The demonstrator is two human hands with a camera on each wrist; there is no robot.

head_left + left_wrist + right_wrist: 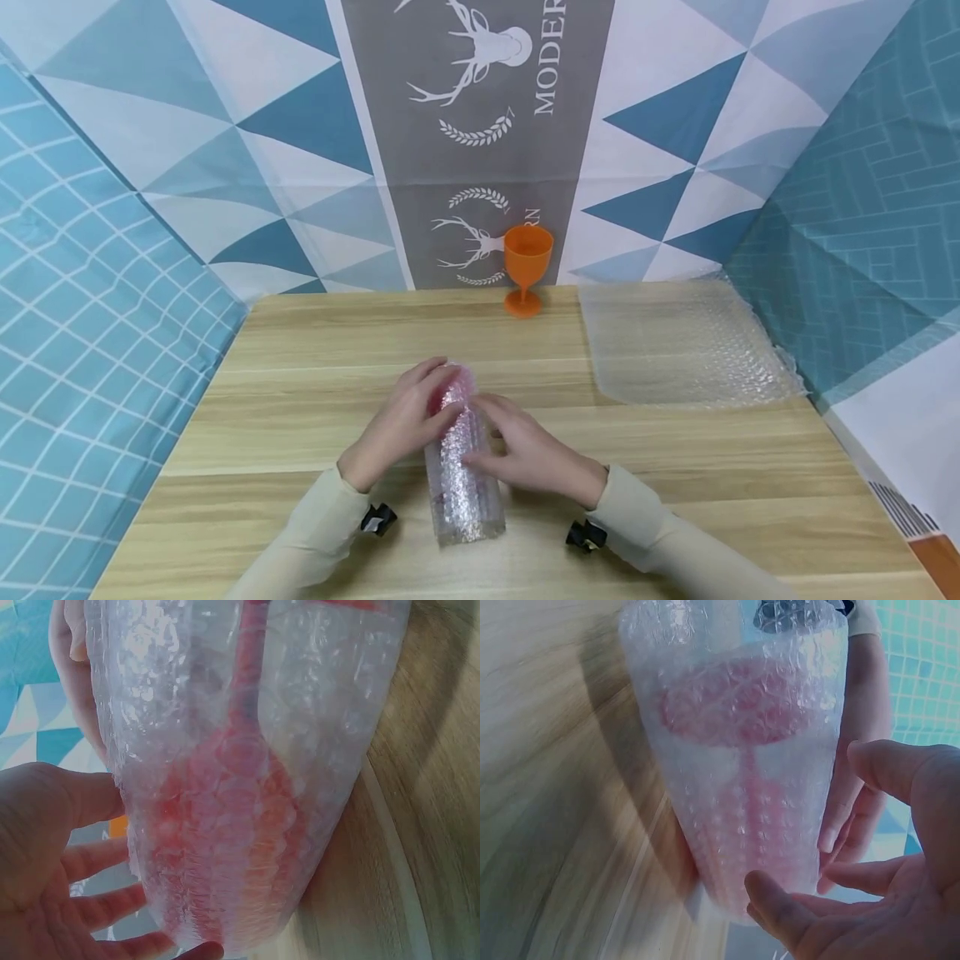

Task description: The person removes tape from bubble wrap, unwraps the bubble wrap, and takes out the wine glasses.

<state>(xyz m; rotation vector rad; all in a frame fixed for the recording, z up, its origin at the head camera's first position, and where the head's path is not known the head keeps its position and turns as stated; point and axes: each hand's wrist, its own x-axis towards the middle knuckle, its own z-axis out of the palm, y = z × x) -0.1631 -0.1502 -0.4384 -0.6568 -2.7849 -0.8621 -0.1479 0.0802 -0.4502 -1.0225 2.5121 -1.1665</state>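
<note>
A red goblet (225, 802) lies rolled in clear bubble wrap (461, 492) on the table, its bowl toward the far end. The stem and round foot (739, 705) show through the layers. My left hand (405, 425) holds the roll's far end from the left, fingers bent around it and thumb on top. On the other side, my right hand (532, 454) rests against the roll with its fingers loosely spread; in the right wrist view its fingertips (765, 889) overlap the wrap near the bowl end.
An orange goblet (527, 265) stands upright at the table's back edge, by the patterned wall covering. At the back right, a flat sheet of bubble wrap (675, 342) lies on the wooden table (322, 342). Blue tiled cloth (90, 333) hangs along the left.
</note>
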